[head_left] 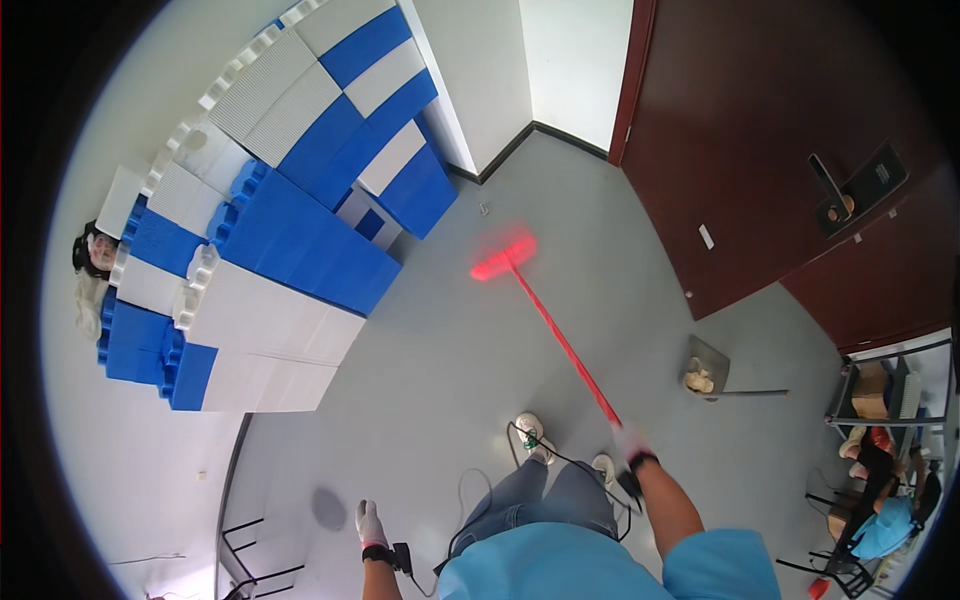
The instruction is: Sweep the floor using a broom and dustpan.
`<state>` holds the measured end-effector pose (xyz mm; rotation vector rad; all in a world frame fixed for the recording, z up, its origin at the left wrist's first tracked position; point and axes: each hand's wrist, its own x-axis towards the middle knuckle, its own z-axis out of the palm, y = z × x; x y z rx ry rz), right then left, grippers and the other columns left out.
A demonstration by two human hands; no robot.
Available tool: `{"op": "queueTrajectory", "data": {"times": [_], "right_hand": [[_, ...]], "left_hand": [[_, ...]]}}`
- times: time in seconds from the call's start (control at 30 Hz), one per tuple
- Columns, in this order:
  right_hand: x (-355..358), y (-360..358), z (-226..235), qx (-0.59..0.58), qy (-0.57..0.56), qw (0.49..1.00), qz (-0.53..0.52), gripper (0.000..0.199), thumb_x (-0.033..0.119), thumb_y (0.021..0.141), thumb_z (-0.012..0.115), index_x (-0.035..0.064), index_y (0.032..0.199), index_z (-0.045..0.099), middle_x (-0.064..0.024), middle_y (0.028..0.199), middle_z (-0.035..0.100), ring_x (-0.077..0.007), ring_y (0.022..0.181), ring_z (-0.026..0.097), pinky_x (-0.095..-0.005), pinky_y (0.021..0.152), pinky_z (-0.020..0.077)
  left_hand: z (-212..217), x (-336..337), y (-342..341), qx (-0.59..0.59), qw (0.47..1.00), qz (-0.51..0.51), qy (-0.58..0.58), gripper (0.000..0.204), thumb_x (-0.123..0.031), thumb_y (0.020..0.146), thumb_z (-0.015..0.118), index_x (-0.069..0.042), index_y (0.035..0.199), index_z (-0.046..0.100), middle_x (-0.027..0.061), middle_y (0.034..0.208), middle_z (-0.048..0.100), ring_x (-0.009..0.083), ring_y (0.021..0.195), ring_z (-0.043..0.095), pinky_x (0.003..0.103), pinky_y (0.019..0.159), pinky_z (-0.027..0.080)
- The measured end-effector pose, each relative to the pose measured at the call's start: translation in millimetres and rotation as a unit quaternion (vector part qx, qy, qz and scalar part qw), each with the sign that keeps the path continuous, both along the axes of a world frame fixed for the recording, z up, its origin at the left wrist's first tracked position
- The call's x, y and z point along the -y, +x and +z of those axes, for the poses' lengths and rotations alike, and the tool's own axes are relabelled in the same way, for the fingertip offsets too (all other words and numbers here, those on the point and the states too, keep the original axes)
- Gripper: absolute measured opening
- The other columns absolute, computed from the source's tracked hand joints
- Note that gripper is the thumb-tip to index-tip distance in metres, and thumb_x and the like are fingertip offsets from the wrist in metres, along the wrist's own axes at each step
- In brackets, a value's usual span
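My right hand (630, 440), in a pale glove and smeared by motion, is wrapped round the top of a red broom's handle (565, 345). The broom's red head (503, 258) rests on the grey floor ahead of me, also blurred. Just beyond it lies a small pale scrap (484, 209). My left hand (368, 523), gloved in white with a dark strap at the wrist, hangs at my left side with fingers stretched out and nothing in it. To the right, a long-handled grey dustpan (712, 357) lies on the floor with crumpled beige material (699, 380) in it.
Large blue and white blocks (300, 240) stand stacked along the left. A dark red door (740, 150) with a lever handle is at the far right. Near right are a rack (890, 421) and a person in blue (885, 530). Cables (560, 455) hang before my legs.
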<state>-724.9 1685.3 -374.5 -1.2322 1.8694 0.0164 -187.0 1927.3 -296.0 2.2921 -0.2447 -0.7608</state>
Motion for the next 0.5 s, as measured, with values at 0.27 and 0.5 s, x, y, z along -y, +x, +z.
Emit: {"op": "queueTrajectory", "data": {"times": [0.27, 0.5], "right_hand": [[-282, -118, 94, -0.178, 0.147, 0.973, -0.011, 0.049, 0.046, 0.084, 0.050, -0.0007, 0.077, 0.065, -0.0238, 0.072, 0.062, -0.0413, 0.074, 0.061, -0.0480, 0.065, 0.0460], [-294, -119, 111, -0.164, 0.113, 0.980, -0.028, 0.057, 0.059, 0.085, 0.046, 0.0056, 0.075, 0.066, -0.0199, 0.072, 0.063, -0.0409, 0.072, 0.060, -0.0482, 0.059, 0.0440]], "left_hand": [[-41, 64, 6, 0.005, 0.993, -0.098, 0.061, 0.054, -0.027, 0.085, 0.053, 0.007, 0.126, 0.045, 0.0207, 0.127, 0.050, 0.0293, 0.120, 0.046, 0.036, 0.101, 0.035], [-82, 81, 0, -0.050, 0.994, -0.059, 0.072, 0.053, -0.028, 0.082, 0.053, 0.007, 0.122, 0.048, 0.0210, 0.122, 0.053, 0.0300, 0.116, 0.049, 0.037, 0.099, 0.036]]}}
